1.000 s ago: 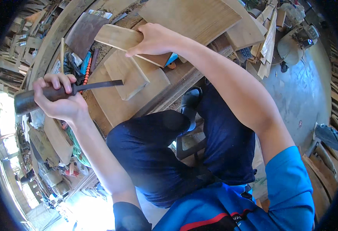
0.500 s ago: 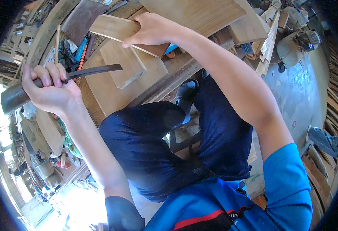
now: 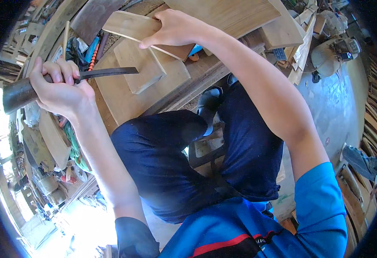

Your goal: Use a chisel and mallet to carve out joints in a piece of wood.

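Slanting less than before, the chisel [image 3: 109, 72] stays gripped by left hand [image 3: 61, 89] (right hand [image 3: 174, 28] clasps board [image 3: 130, 25]).

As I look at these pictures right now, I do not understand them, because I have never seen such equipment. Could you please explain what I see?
There is no machine here: these are a person's own bare hands. All the views come from one wide camera worn on the head, looking down, so straight edges bend toward the rim. The dark trousers are the wearer's.

The left hand holds a chisel-like tool by its thick dark handle, blade toward the picture's right. The right hand grips a narrow wooden piece.

On the work surface lie a small pale block, a flat board beneath it, and a larger board beyond the right forearm.
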`<state>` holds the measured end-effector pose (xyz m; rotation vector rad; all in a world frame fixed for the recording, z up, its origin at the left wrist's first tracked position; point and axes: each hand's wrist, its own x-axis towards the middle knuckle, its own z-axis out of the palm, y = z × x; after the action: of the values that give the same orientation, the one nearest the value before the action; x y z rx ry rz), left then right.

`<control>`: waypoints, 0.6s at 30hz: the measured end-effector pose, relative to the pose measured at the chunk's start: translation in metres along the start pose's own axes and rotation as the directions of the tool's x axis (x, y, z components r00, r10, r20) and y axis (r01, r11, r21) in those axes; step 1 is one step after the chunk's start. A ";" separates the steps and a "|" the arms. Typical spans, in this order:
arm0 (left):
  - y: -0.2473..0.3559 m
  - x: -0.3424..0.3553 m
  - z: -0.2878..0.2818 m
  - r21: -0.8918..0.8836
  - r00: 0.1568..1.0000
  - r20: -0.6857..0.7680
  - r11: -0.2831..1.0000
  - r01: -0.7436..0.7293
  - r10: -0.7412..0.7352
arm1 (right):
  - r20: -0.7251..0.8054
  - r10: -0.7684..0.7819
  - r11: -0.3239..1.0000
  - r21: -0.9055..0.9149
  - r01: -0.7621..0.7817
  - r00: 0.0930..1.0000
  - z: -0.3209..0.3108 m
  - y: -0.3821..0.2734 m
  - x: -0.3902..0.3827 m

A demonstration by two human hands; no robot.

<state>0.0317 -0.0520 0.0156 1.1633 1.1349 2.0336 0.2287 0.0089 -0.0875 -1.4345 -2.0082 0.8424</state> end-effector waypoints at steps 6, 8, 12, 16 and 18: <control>-0.005 0.006 -0.008 -0.048 0.999 0.037 0.999 0.015 -0.013 | -0.020 0.000 1.000 -0.022 0.000 1.000 0.002 0.002 0.001; -0.008 0.008 -0.009 -0.093 0.996 0.074 0.994 0.052 -0.045 | -0.019 0.003 0.999 -0.032 -0.004 1.000 0.004 0.003 0.001; -0.016 0.017 -0.011 -0.080 0.988 0.132 0.993 0.090 -0.079 | 0.025 0.010 0.999 -0.045 -0.009 1.000 0.002 0.000 0.002; -0.018 0.015 -0.007 -0.092 0.982 0.132 0.985 0.144 -0.131 | 0.011 0.014 0.999 -0.040 -0.014 1.000 0.001 0.004 0.001; -0.022 0.017 -0.010 -0.128 0.975 0.142 0.973 0.191 -0.173 | -0.020 0.007 0.999 -0.045 -0.008 1.000 0.002 0.004 0.002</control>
<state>0.0155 -0.0316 0.0014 1.0634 0.9803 1.8386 0.2294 0.0117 -0.0916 -1.4708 -2.0201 0.7869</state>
